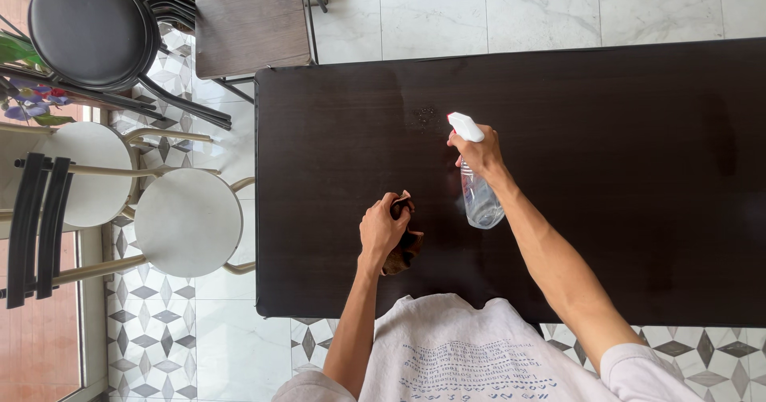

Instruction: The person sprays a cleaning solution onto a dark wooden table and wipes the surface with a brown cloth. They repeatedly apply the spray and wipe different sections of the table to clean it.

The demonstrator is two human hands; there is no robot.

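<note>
My right hand grips a clear spray bottle by its neck, its white nozzle pointing left over a dark wooden table. A small patch of droplets lies on the tabletop just left of the nozzle. My left hand is closed on a crumpled dark brown cloth that rests on the table near its front edge. The two hands are about a hand's width apart.
Two white round stools stand left of the table, with stacked black chairs behind them. A smaller brown table sits at the far left corner. The floor is marble tile with a diamond pattern.
</note>
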